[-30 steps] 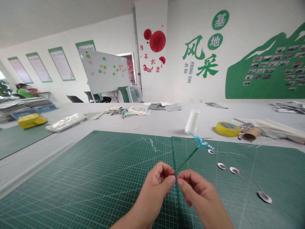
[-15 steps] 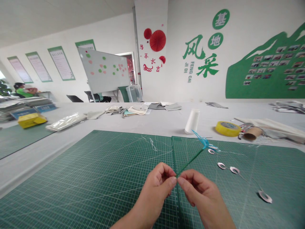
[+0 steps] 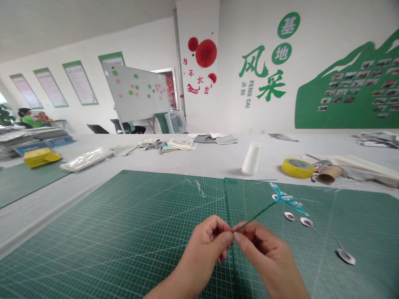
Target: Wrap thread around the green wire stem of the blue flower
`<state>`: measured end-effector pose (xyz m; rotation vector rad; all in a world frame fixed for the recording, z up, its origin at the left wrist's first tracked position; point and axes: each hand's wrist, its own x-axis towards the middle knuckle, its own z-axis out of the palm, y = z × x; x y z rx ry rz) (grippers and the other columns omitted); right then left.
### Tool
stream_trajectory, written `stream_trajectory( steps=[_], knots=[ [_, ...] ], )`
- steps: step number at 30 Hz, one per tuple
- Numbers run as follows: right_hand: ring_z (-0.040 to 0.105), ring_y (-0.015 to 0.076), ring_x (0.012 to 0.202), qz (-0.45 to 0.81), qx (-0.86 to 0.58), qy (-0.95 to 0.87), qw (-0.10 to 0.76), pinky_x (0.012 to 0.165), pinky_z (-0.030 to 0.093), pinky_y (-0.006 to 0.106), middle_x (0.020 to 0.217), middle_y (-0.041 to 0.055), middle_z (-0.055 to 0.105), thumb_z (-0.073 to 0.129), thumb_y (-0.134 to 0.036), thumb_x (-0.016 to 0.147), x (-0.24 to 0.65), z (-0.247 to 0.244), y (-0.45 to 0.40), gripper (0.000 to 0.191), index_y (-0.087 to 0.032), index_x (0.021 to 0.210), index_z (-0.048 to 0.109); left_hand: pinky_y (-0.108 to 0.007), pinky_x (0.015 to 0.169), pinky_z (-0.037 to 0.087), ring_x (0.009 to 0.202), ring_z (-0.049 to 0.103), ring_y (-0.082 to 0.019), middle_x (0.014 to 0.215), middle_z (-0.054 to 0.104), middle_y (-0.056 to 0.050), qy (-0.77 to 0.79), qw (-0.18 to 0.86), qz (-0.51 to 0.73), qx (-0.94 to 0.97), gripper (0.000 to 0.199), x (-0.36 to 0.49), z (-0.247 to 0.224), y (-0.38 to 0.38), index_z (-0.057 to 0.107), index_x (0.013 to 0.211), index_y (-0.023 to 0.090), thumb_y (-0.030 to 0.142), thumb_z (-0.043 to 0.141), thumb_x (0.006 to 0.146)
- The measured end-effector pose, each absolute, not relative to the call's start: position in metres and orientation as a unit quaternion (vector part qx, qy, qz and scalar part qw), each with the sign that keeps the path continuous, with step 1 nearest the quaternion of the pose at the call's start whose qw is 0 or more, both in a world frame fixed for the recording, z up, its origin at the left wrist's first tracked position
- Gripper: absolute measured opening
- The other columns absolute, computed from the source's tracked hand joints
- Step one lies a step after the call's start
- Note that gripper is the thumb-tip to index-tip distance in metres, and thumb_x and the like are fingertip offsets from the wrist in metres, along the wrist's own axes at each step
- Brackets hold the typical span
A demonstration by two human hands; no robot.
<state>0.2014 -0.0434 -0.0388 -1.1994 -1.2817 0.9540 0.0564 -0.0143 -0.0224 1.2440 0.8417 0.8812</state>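
Edges: The left cutting mat [image 3: 124, 224] spreads from the left hand [image 3: 204, 251] out to its slanting left edge; the right cutting mat [image 3: 370, 224] reaches past the right hand [image 3: 268, 253]. Their seam runs beneath the fingertips, and grey worktop [image 3: 215, 160] shows beyond the far edges.
Left hand pose: Comes in from the near side, thumb and forefinger pinched closed at the lower end of the green stem [image 3: 258, 214], other fingers curled.
Right hand pose: Mirrors it, thumb and forefinger closed on the stem just beside the left fingertips.
Stem and blue top: The stem slants up and rightward over the right hand; its blue looped top [image 3: 285, 199] shows against the right mat, partly covering a small pale ring [image 3: 274, 197].
Right side: Two pale rings [image 3: 306, 222] and a larger ring [image 3: 346, 256] lie on the mat.
Beyond: White cone [image 3: 252, 160], yellow tape roll [image 3: 298, 168], cardboard tube [image 3: 329, 175].
Left mat: Loose white threads [image 3: 200, 189] near the far edge.
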Motion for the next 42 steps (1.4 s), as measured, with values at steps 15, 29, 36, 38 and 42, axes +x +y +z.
stream_trajectory(
  steps=[15,29,36,38,42],
  knots=[
    [0.045,0.0119,0.053,0.427,-0.504,-0.494,0.566,0.051,0.038,0.023,0.059,-0.0048,0.054,0.069,-0.042,0.081,0.2061,-0.0374,-0.0407,0.019,-0.024,0.085,0.07,-0.016,0.039,0.036,0.039,0.051,-0.006,0.064,0.059,0.004,0.389,0.582,0.394,0.596,0.012,0.0563,-0.0232,-0.0183,0.048,0.079,0.018,0.024,0.047,0.09],
    [0.043,0.0111,0.051,0.468,-0.478,-0.471,0.575,0.049,0.037,0.023,0.055,-0.0056,0.05,0.071,-0.042,0.08,0.2067,-0.0401,-0.0403,0.021,-0.022,0.087,0.071,-0.014,0.034,0.033,0.033,0.047,-0.004,0.057,0.059,0.003,0.333,0.671,0.378,0.545,0.015,0.0565,-0.0219,-0.0147,0.047,0.078,0.017,0.029,0.05,0.088],
    [0.039,0.0103,0.052,0.467,-0.474,-0.484,0.568,0.049,0.033,0.022,0.057,-0.0055,0.051,0.07,-0.042,0.081,0.2089,-0.0427,-0.0413,0.02,-0.022,0.083,0.07,-0.015,0.033,0.032,0.032,0.046,-0.005,0.056,0.058,0.004,0.328,0.689,0.353,0.541,0.018,0.0563,-0.0232,-0.0131,0.046,0.08,0.018,0.034,0.05,0.087],
    [0.039,0.0102,0.052,0.467,-0.476,-0.486,0.565,0.049,0.032,0.022,0.058,-0.0054,0.051,0.069,-0.043,0.082,0.209,-0.0417,-0.041,0.021,-0.022,0.082,0.07,-0.015,0.035,0.032,0.035,0.046,-0.005,0.057,0.058,0.004,0.341,0.667,0.35,0.562,0.016,0.0557,-0.0218,-0.0131,0.047,0.08,0.017,0.032,0.05,0.087],
    [0.039,0.0104,0.052,0.455,-0.482,-0.506,0.552,0.048,0.033,0.021,0.06,-0.0044,0.053,0.066,-0.042,0.083,0.2072,-0.0374,-0.0405,0.022,-0.021,0.075,0.069,-0.018,0.045,0.039,0.047,0.05,-0.007,0.064,0.058,0.003,0.375,0.593,0.372,0.608,0.006,0.0554,-0.0188,-0.0153,0.052,0.081,0.016,0.021,0.056,0.082]
  ],
)
